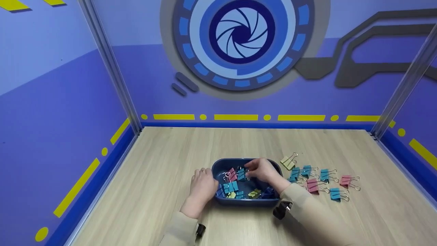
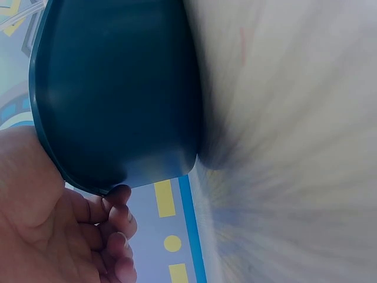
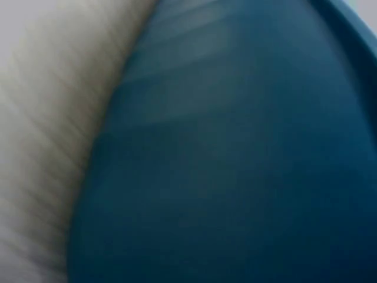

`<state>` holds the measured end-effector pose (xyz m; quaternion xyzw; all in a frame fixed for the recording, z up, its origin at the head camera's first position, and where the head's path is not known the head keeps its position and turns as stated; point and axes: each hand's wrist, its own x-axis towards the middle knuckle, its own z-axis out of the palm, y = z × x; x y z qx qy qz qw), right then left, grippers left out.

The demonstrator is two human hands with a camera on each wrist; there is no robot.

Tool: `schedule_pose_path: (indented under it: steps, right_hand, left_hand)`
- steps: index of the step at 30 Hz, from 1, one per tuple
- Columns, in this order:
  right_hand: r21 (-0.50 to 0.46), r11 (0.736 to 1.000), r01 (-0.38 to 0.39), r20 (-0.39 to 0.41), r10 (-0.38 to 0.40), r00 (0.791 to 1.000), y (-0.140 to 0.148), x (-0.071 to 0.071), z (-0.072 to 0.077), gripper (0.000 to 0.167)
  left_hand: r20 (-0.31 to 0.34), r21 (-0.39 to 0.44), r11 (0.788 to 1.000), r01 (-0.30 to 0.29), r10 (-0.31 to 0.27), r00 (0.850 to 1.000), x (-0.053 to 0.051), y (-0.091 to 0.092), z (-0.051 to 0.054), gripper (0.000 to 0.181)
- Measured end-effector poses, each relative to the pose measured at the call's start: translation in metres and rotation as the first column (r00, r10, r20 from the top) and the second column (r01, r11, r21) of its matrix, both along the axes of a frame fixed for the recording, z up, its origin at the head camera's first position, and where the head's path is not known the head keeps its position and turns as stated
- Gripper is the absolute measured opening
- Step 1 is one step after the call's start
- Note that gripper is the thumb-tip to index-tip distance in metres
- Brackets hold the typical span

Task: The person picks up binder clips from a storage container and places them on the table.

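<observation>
A dark blue plastic bin (image 1: 245, 202) with several coloured binder clips inside sits on the table. At its left end, my left hand (image 1: 204, 184) grips the rim; in the left wrist view the fingers (image 2: 121, 221) curl beside the corner of the bin (image 2: 118, 88), the thumb's tip hidden. My right hand (image 1: 263, 169) reaches over the right side and pinches a teal binder clip (image 1: 242, 174) by its wire handle end. Beside that clip lies a pink binder clip (image 1: 232, 174). The right wrist view holds only the blurred bin wall (image 3: 224, 153), no fingers.
Right of the bin, loose binder clips lie on the table (image 1: 164, 153): a yellow one (image 1: 287, 163), pink ones such as this pink clip (image 1: 345, 181), and several teal ones, one teal clip (image 1: 335, 194) nearest the front. Printed panels (image 1: 239, 102) stand at the back and sides.
</observation>
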<state>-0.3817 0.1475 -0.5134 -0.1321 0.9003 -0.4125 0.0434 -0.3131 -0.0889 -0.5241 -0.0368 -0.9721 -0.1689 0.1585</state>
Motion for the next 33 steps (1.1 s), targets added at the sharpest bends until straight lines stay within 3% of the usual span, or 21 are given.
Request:
schedule_pose_path:
  steps: [13,19,33]
  right_hand:
    - [0.101,0.995,0.003,-0.027,0.000,1.000,-0.0054,0.0039,-0.0030,0.012]
    - [0.096,0.995,0.029,-0.057,-0.024,0.998,-0.0063,0.0063,-0.0067,0.009]
    - [0.073,0.996,0.058,-0.013,-0.057,0.998,-0.0031,0.0061,-0.0033,0.007]
  left_hand:
    - [-0.008,0.004,1.000,0.008,-0.008,1.000,-0.0008,-0.0008,-0.0013,0.023]
    - [-0.005,0.010,1.000,0.007,-0.007,1.000,-0.0008,-0.0003,-0.0017,0.024]
    - [0.033,0.012,1.000,0.004,-0.004,0.999,-0.0013,-0.0004,-0.0008,0.028]
